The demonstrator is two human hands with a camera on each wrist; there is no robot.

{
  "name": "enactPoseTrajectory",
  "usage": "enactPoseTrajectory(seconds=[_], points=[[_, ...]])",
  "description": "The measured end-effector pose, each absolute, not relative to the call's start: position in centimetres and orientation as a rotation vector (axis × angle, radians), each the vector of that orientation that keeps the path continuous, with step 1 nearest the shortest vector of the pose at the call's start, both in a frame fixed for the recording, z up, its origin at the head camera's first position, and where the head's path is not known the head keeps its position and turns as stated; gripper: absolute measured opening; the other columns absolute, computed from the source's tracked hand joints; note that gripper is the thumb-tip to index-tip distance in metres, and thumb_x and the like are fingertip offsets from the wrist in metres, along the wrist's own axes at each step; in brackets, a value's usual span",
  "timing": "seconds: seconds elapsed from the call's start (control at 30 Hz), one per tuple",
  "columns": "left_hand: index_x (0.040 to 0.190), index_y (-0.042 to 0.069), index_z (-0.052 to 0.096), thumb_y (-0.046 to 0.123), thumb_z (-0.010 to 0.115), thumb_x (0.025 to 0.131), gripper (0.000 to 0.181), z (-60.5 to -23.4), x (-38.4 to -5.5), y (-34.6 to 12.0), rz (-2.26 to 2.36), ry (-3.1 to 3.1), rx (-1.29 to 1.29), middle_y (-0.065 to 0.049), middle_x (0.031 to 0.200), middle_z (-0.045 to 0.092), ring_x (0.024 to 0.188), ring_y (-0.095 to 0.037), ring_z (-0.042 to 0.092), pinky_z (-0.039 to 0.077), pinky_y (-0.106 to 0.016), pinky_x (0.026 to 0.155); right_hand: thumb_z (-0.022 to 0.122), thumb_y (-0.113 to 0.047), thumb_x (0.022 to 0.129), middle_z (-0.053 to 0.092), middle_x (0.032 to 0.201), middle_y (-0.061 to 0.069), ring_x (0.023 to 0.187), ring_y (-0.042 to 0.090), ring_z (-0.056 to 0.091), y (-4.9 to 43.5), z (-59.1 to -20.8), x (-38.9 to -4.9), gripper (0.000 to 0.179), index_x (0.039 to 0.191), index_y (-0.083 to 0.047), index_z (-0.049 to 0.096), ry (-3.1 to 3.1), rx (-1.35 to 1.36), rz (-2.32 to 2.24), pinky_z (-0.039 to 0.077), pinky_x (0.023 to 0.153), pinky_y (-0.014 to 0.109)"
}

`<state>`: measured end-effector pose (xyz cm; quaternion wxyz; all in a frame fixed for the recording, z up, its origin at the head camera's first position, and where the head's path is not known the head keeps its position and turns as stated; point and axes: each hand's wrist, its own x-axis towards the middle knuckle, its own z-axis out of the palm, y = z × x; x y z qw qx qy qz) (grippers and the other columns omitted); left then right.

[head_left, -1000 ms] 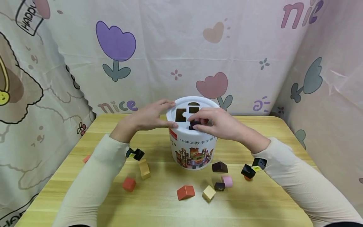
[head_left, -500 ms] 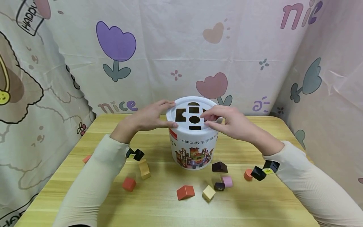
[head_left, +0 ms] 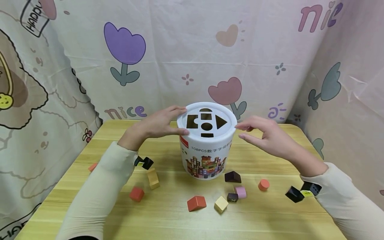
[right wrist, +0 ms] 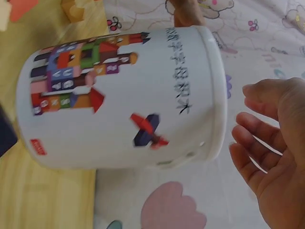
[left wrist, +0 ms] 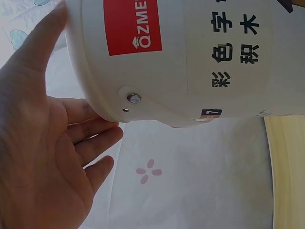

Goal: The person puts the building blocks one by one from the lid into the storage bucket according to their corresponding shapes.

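Note:
A white block bucket (head_left: 205, 156) with a printed block castle stands upright on the table. Its white lid (head_left: 222, 133) has shaped holes, among them a triangle, a circle and a square. My left hand (head_left: 156, 124) rests on the left of the lid's rim, thumb in front and fingers spread behind. In the left wrist view those fingers (left wrist: 97, 136) touch the rim, fairly straight. To the right of the lid hovers my right hand (head_left: 267, 136), fingers loosely bent and holding nothing. The right wrist view shows a gap between its fingers (right wrist: 257, 131) and the bucket.
Around the bucket lie loose blocks: a dark prism (head_left: 232, 177), a pink block (head_left: 240, 192), a small black block (head_left: 232, 197), a pale yellow cube (head_left: 221, 204), red blocks (head_left: 196, 203) (head_left: 136, 194), a yellow block (head_left: 153, 179) and an orange-red cylinder (head_left: 263, 185). A patterned cloth (head_left: 180, 50) hangs behind.
From over the lid's holes, where it held a dark block, my right hand has moved right, off the lid. That block is out of sight. My left hand has stayed on the rim.

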<state>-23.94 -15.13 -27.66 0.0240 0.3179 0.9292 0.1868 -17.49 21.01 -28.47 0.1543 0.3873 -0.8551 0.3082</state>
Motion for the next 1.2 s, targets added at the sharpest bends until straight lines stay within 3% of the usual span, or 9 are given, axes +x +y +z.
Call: enactPoseTrajectory(seconds=[0.23,0.67,0.93,1.2], points=[[0.153,0.013,0.035,0.07,0.064,0.08,0.097,-27.7,-24.0,-15.2,0.581,2.875,0.986,-0.004,0.155,0.032,0.137,-0.029,0.038,0.034,-0.054,0.109,0.073,-0.011,0.089,0.066,0.116,-0.007,0.101,0.011,0.058,23.5,-30.4,-16.8,0.032,0.12,-0.018,0.068,-2.557,1.053,0.797,0.051,0.079,0.029],[0.153,0.014,0.034,0.069,0.064,0.08,0.096,-27.7,-23.8,-15.1,0.575,2.878,0.978,-0.004,0.157,0.03,0.139,-0.03,0.035,0.033,-0.055,0.11,0.079,-0.017,0.084,0.061,0.12,-0.009,0.107,0.009,0.056,27.5,-36.2,-15.8,0.043,0.125,-0.019,0.063,-2.665,1.048,0.824,0.05,0.087,0.025],[0.153,0.013,0.034,0.068,0.064,0.081,0.096,-27.6,-23.9,-15.1,0.59,2.875,0.982,-0.004,0.157,0.03,0.139,-0.029,0.035,0.032,-0.054,0.111,0.079,-0.02,0.084,0.063,0.119,-0.003,0.107,0.011,0.058,29.2,-40.5,-14.9,0.043,0.124,-0.019,0.063,-2.729,0.987,0.997,0.052,0.087,0.026],[0.154,0.014,0.033,0.068,0.065,0.081,0.096,-27.7,-23.8,-15.0,0.59,2.874,0.97,-0.004,0.157,0.03,0.139,-0.029,0.034,0.032,-0.055,0.11,0.078,-0.022,0.085,0.063,0.119,0.005,0.105,0.016,0.059,30.9,-43.4,-14.1,0.047,0.127,-0.009,0.061,-2.804,0.983,1.118,0.053,0.086,0.03]])
